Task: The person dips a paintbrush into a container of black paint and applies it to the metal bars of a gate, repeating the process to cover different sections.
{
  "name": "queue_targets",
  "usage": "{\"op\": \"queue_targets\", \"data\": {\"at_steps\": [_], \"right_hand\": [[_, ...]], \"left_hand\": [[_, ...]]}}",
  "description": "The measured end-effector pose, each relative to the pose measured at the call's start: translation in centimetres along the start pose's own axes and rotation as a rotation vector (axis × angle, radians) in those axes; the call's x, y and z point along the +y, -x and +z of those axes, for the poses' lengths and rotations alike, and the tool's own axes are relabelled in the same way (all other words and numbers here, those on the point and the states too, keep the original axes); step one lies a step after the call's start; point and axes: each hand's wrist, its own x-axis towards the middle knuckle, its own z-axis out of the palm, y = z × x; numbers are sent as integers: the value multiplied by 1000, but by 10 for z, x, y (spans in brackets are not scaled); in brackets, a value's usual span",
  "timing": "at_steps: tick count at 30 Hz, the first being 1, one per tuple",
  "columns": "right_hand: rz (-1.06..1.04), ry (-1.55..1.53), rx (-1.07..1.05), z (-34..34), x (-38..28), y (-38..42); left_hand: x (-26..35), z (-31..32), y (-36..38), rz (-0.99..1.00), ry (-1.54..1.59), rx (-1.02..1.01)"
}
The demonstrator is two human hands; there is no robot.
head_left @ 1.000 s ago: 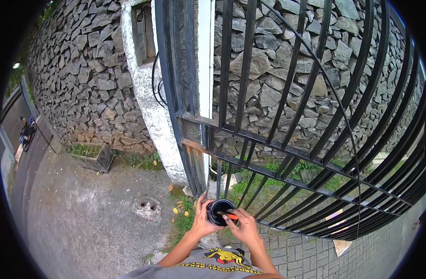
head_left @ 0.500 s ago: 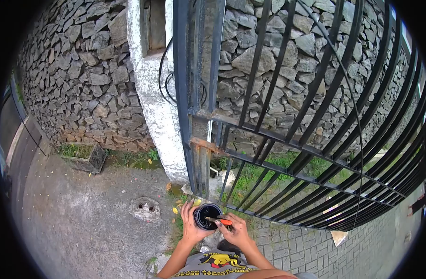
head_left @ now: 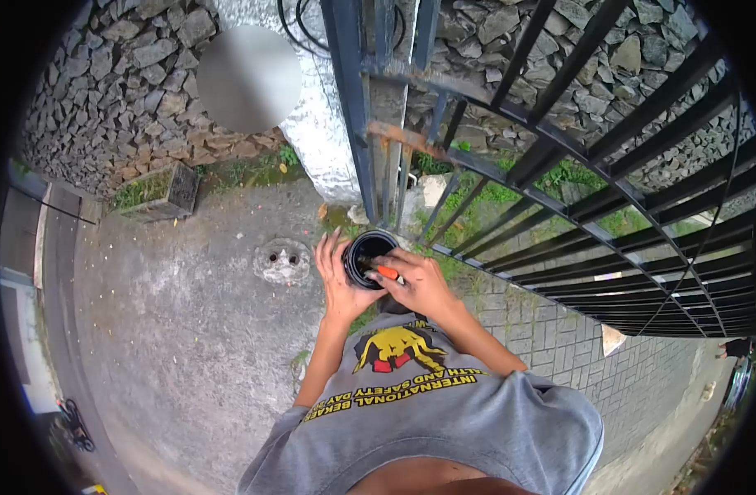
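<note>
My left hand (head_left: pixel 339 280) is wrapped round the left side of a round black can (head_left: pixel 353 252), its fingers smudged dark. My right hand (head_left: pixel 419 285) grips a tool with an orange handle (head_left: pixel 388 272), probably a brush. The tool's tip points into the can, whose inside is dark; the tip is hard to make out there. Both hands are close together in front of the grey shirt, just below the foot of the gate post (head_left: pixel 383 190).
A black barred gate (head_left: pixel 559 206) with a rusty hinge area spans the right. Behind it are a stone wall (head_left: pixel 642 66) and grass. A white pillar (head_left: pixel 320 124), a planter box (head_left: pixel 176 194) and a concrete patch with two holes (head_left: pixel 282 261) are to the left.
The view has tilted downward, so the can and hands appear higher and more of the shirt shows. The orange-handled tool now reaches further into the can, held by my right hand.
</note>
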Motion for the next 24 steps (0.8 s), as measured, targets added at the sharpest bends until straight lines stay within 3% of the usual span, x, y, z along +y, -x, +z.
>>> {"op": "queue_targets", "data": {"at_steps": [3,7,8,11,12,16,20,24], "right_hand": [[-96,-76,175,5,8,-29],[18,-4,-53,-2,17,-67],[-42,6,14,-7,18,-73],[51,-35,85,-12,25,-88],[126,-1,20,-13,28,-93],[158,-13,229,-17,36,-92],[305,128,228,-17,46,-97],[329,145,630,-25,26,-94]], "left_hand": [[-24,-1,-29,41,-10,7],[-45,12,-62,13,-115,-39],[-47,15,-69,18,-72,-31],[-51,31,-91,78,29,-2],[-56,38,-95,61,22,-59],[-65,55,-120,118,149,-150],[-70,87,-153,178,281,-288],[-79,103,-191,360,455,-421]]}}
